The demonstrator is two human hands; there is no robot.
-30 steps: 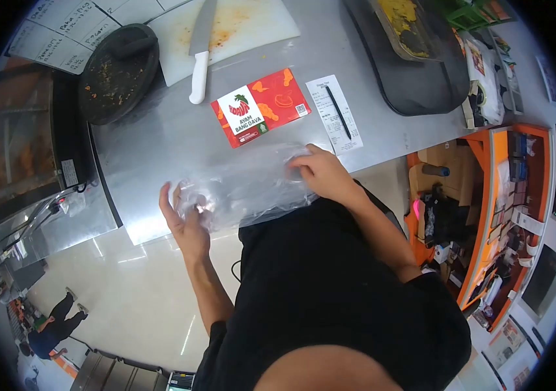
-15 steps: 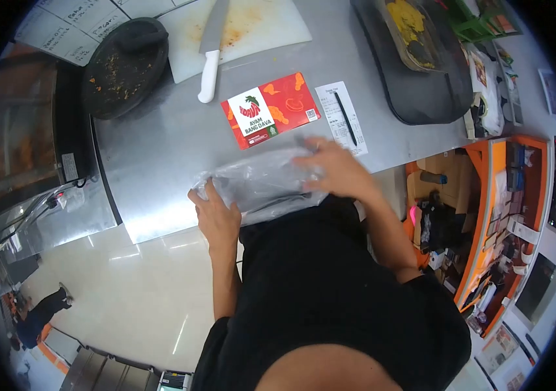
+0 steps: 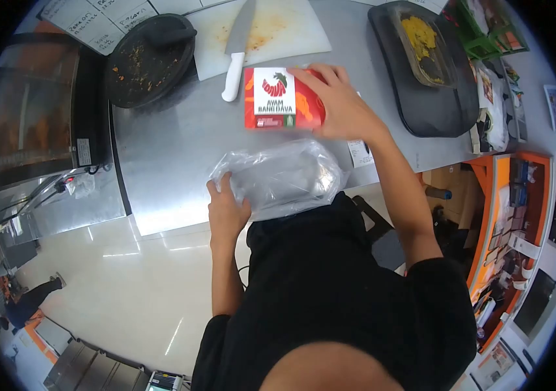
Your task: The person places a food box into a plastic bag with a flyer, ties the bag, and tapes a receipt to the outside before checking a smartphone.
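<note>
A clear plastic bag [image 3: 278,179] lies spread at the front edge of the steel counter, its mouth loosely open. My left hand [image 3: 228,215] grips the bag's left end, with thumb and fingers closed on the film. Beyond the bag is a red and white food box [image 3: 275,98] printed "Ayam Bang Dava". My right hand [image 3: 342,104] has hold of the box's right end, fingers over its top and far side; the thumb is partly hidden. Under my right wrist a printed receipt [image 3: 360,153] shows only in part, with the end of a black pen on it.
A white-handled knife [image 3: 233,78] rests across a stained white cutting board [image 3: 291,39]. To its left sits a dark round pan [image 3: 154,65] with crumbs. At right, a black tray [image 3: 395,85] carries a container of yellow food [image 3: 421,39]. A person stands far left.
My right hand has moved from the bag up to the box and taken hold of it. The box is turned straighter. My left hand stays on the bag, which is now spread wider.
</note>
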